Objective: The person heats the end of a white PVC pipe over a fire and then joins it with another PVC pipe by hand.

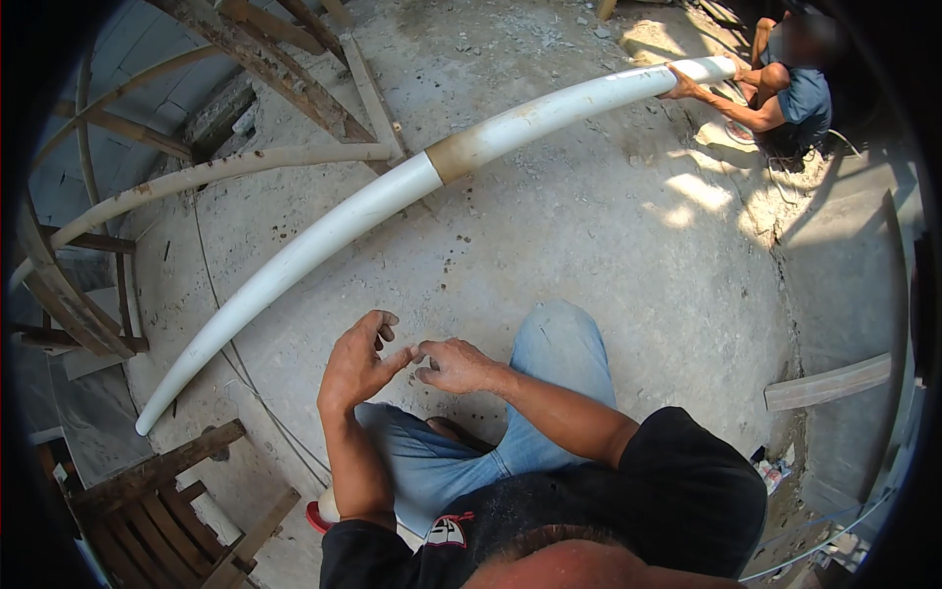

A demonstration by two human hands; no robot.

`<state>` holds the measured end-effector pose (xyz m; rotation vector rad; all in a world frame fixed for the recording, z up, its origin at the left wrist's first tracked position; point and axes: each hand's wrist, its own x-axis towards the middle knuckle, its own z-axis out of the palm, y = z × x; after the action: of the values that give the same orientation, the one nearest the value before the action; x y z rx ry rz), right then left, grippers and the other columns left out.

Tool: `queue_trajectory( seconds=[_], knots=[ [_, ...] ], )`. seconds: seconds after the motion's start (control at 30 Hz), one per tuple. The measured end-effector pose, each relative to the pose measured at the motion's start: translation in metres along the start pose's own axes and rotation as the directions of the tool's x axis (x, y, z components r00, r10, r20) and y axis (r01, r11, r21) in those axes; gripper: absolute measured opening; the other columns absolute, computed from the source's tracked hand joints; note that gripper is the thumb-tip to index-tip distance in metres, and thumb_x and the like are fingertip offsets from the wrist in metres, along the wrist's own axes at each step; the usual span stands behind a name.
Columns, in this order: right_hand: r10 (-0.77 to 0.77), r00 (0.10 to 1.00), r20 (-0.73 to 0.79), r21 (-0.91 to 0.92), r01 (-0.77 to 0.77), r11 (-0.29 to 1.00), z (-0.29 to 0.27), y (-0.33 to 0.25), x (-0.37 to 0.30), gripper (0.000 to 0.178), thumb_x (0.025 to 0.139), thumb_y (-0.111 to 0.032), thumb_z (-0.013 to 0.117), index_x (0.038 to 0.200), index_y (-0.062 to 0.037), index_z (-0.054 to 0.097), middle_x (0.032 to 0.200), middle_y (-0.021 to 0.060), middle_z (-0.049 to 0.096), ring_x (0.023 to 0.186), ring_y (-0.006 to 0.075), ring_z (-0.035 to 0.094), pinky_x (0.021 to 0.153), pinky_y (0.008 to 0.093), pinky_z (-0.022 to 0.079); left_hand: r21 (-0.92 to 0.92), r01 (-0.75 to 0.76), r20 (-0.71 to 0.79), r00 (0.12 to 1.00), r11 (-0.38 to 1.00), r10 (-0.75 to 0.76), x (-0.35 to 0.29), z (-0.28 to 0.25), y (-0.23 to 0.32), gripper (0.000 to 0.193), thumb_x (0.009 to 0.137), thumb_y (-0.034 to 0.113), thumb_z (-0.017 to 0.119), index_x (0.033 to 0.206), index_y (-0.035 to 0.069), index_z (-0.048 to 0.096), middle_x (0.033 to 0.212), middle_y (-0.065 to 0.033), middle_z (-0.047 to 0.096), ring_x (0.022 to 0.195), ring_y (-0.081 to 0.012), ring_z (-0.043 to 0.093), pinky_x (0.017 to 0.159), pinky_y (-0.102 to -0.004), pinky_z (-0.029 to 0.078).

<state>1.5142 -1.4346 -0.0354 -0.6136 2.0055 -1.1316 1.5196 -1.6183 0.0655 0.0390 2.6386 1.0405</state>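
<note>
Both my hands are raised in front of my bent knees, over the concrete floor. My left hand [361,358] has its fingers loosely bent and apart, with nothing in it. Its thumb reaches toward my right hand [457,365], whose fingertips meet or nearly meet that thumb. The right fingers are half curled, with a gap to the thumb and no object visible. Beyond my hands a long white pipe [314,239] with a brown band runs from lower left to upper right, touched by neither hand. A co-worker [807,93] squats at its far end, both hands around it.
A thinner pale pipe [221,171] and wooden beams [285,74] stand at the left. Dark slatted wooden furniture [162,520] is at lower left. A cable [257,388] crosses the floor beside me. A short board [829,383] lies at the right.
</note>
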Motion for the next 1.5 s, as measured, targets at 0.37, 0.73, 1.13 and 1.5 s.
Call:
queue_trajectory(
  seconds=[0.37,0.73,1.13,1.5],
  knots=[
    [-0.013,1.000,-0.007,-0.012,0.013,1.000,0.003,0.004,0.003,0.036,0.083,-0.027,0.063,0.109,-0.0029,0.063,0.088,0.0215,0.068,0.087,0.0374,0.066,0.080,0.0469,0.051,-0.005,-0.010,-0.021,1.000,1.000,0.010,0.000,0.000,-0.003,0.049,0.074,0.029,0.080,0.106,-0.001,0.058,0.082,-0.0130,0.061,0.070,-0.0240,0.058,0.066,-0.0355,0.049],
    [-0.040,0.998,-0.047,-0.007,0.039,0.999,0.000,0.002,-0.001,0.035,0.082,-0.027,0.063,0.107,-0.0026,0.063,0.082,0.0196,0.068,0.082,0.0373,0.066,0.077,0.0471,0.051,0.002,0.012,-0.003,1.000,1.000,-0.012,-0.001,-0.001,0.002,0.049,0.075,0.028,0.081,0.108,0.000,0.058,0.084,-0.0113,0.062,0.073,-0.0220,0.057,0.069,-0.0346,0.049],
    [-0.033,0.998,-0.062,-0.005,0.033,0.999,0.003,0.003,0.002,0.034,0.082,-0.027,0.063,0.106,-0.0026,0.064,0.085,0.0213,0.068,0.083,0.0384,0.066,0.079,0.0475,0.050,0.001,-0.048,-0.050,0.998,0.999,0.048,-0.003,0.000,-0.002,0.049,0.073,0.030,0.081,0.104,-0.001,0.059,0.083,-0.0138,0.061,0.068,-0.0251,0.059,0.063,-0.0350,0.049],
    [0.009,0.999,-0.041,0.022,-0.008,1.000,0.002,0.010,0.002,0.035,0.082,-0.026,0.062,0.108,-0.0024,0.064,0.084,0.0210,0.069,0.085,0.0373,0.067,0.079,0.0461,0.051,-0.011,-0.031,-0.053,0.998,0.999,0.030,0.000,0.003,0.005,0.045,0.072,0.024,0.082,0.103,0.001,0.058,0.080,-0.0108,0.059,0.063,-0.0218,0.054,0.058,-0.0342,0.047]
  ],
)
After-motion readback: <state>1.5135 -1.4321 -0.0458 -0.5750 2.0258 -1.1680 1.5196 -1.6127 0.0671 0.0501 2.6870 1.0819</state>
